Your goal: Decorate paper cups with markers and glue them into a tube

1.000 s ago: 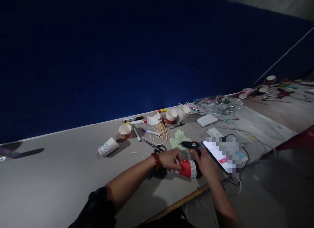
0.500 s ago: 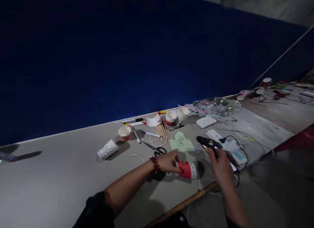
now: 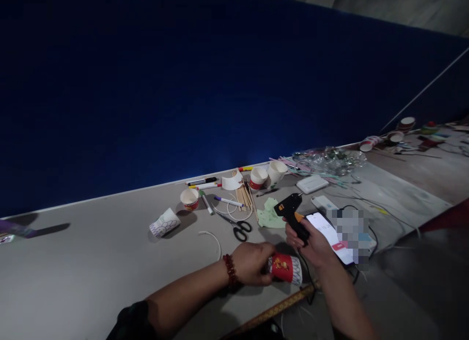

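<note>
My left hand [image 3: 252, 264], with a bead bracelet at the wrist, is closed around one end of a red and white paper cup [image 3: 285, 268] lying on its side. My right hand [image 3: 311, 242] grips the handle of a black glue gun [image 3: 291, 210], whose metal nozzle points up and away to the right. A dark cord runs down from the gun. Behind it lies crumpled light green paper [image 3: 270, 214]. Black-handled scissors [image 3: 242, 229] rest beyond my left hand. Right of my right hand is a lit phone [image 3: 333, 240].
A scale-patterned cup [image 3: 164, 223] lies on its side at left, near an upright cup [image 3: 189, 199]. Markers [image 3: 206, 203], wooden sticks [image 3: 244, 194] and two cups stand or lie toward the blue wall. A clear plastic bag [image 3: 330, 159] and a white box [image 3: 312, 183] sit farther right.
My right hand has raised the glue gun and moved it left, turning its nozzle away from me and uncovering the phone. My left hand has shifted the red cup slightly toward me.
</note>
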`<state>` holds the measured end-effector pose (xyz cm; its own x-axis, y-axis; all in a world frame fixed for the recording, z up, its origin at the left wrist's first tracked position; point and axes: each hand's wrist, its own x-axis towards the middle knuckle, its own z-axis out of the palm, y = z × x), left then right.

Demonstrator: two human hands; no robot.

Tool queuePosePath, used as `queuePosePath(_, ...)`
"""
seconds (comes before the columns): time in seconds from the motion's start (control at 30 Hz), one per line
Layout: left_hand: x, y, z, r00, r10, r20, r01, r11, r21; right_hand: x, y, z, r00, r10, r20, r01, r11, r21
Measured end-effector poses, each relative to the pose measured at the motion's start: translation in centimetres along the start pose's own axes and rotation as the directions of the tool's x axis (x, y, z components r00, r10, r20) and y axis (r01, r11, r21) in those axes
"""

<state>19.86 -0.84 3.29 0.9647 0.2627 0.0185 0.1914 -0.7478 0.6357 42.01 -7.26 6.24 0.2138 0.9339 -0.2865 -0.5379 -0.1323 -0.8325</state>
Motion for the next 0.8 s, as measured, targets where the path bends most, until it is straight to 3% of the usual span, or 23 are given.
queuePosePath(0.1, -1.8, 0.1, -0.7, 0.998, 0.042, -0.054, -0.044, 0.999, -0.026, 0.0, 0.3, 0.7, 0.998, 0.037, 0.060, -0.040, 0.998, 0.045)
queuePosePath(0.17, -3.6, 0.0, -1.7, 0.987, 0.044, -0.158, -0.057, 0.995, -0.077, -0.1, 0.5, 1.2, 0.995, 0.052, 0.088, -0.058, 0.996, 0.072)
queuePosePath(0.27, -7.0, -0.3, -3.4, 0.937, -0.053, -0.346, -0.032, 0.972, -0.234, -0.1, 0.8, 2.2, 0.991, 0.061, 0.116, -0.069, 0.996, 0.061)
queuePosePath(0.4, -11.8, -1.6, -5.2, 0.827, -0.258, -0.499, -0.006, 0.884, -0.468, 0.3, 1.7, 4.1, 0.997, 0.036, 0.064, -0.036, 0.999, 0.000)
queuePosePath(0.5, -14.9, -3.0, -5.3, 0.736, -0.372, -0.566, -0.029, 0.817, -0.575, 0.6, 2.8, 6.3, 0.999, -0.002, 0.052, 0.005, 0.998, -0.055)
queuePosePath(0.7, -18.1, -5.0, -4.2, 0.543, -0.523, -0.657, -0.028, 0.771, -0.637, 0.2, 4.9, 11.5, 0.970, 0.045, 0.240, 0.001, 0.982, -0.190)
queuePosePath(0.8, -18.5, -5.5, -3.9, 0.488, -0.588, -0.645, -0.024, 0.729, -0.684, -0.2, 6.2, 13.5, 0.943, 0.058, 0.328, 0.031, 0.965, -0.259)
